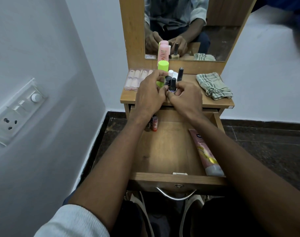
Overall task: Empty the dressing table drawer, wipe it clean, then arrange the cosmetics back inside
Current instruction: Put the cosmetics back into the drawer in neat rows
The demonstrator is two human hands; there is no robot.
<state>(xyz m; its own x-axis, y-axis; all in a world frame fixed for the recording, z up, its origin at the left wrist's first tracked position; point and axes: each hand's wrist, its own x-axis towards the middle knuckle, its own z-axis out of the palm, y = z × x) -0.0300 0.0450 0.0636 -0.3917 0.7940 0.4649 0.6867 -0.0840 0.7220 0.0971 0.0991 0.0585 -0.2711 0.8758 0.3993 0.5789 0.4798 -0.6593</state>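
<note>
Frame centre: left hand (148,94) pinches small black-capped glass jar (167,80); right hand (186,96) pinches dark glass nail-polish bottle (172,86). Light, slippery, breakable; grip bodies, not caps.

One pink tube (206,155) and two small bottles (152,123) are counted in the open drawer (176,178); one cloth (213,85), one nail box (137,78) and several upright bottles (172,85) are seen on the tabletop (193,100).
</note>
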